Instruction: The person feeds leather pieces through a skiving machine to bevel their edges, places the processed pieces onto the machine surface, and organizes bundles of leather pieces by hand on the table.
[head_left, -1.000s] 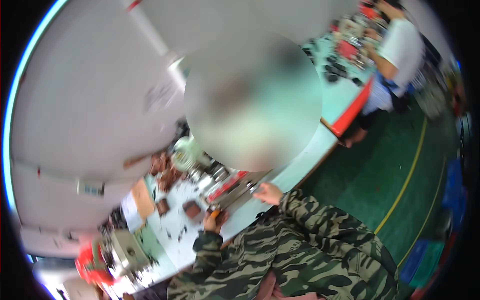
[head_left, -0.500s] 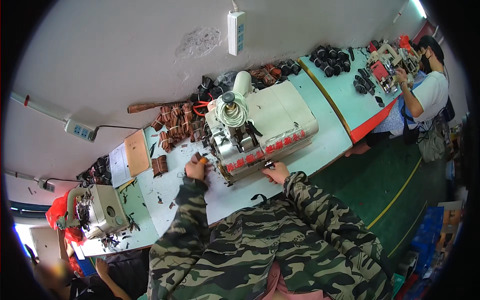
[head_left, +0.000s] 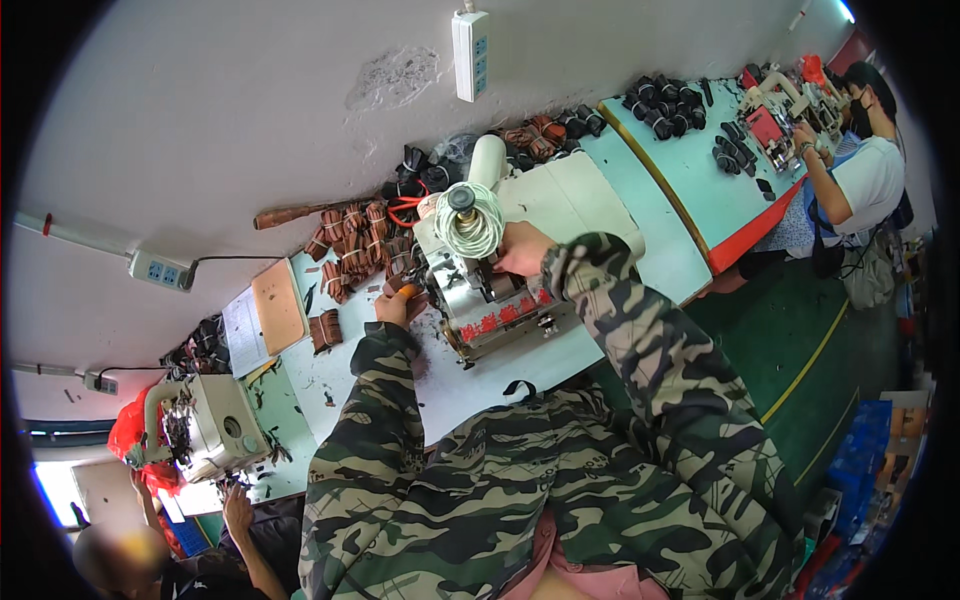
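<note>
A cream-coloured machine with a metal front and a red-lettered strip stands on the pale worktable in front of me. A coil of pale cord hangs around its black-topped post. My left hand is closed on a brown leather strip at the machine's left side; something orange sits on a finger. My right hand reaches over the machine's top, just right of the cord. Its fingers are bent against the metal mechanism, and their tips are partly hidden, so what they grip is unclear.
Bundled brown strips lie behind my left hand, with one bundle nearer. Black bundles are on the right-hand table. Another machine stands at left. A person works at far right, another person at lower left.
My right hand has left the small knob at the machine's front and moved up onto its top beside the cord. My left hand has shifted slightly farther in with the brown strip.
</note>
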